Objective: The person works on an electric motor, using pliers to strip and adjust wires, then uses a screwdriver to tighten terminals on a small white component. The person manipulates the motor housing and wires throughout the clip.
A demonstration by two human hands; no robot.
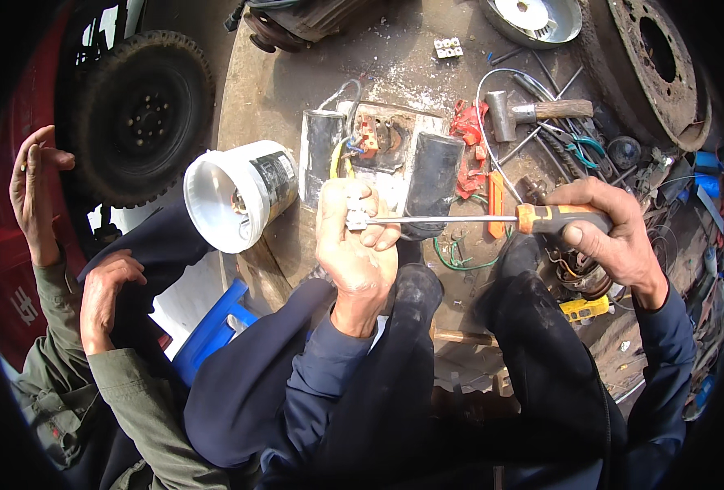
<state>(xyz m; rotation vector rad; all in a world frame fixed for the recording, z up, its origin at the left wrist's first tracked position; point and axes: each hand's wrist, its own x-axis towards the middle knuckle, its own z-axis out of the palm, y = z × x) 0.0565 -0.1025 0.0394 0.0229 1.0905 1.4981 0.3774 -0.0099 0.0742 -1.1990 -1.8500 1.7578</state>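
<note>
My left hand [360, 265] is closed, palm up, pinching a small white terminal block [356, 214] between thumb and fingers. My right hand [615, 233] is wrapped round the orange-and-black handle of a screwdriver [554, 218]. Its long shaft runs level to the left, and the tip meets the terminal block's side; whether it sits in a screw is too small to tell. Just beyond my left hand lies an opened electrical unit with two dark cylinders [435, 175]. Yellow, blue and grey wires [348, 149] run to an orange connector [368, 133] in it.
A white bucket [230, 196] lies tilted left of the unit. A hammer [533, 113], red plastic [468, 139], an orange cutter [497, 204] and metal rods crowd the right. Another terminal block [448, 47] lies farther off. Another person's hands [111, 286] are at left, near a wheel [142, 118].
</note>
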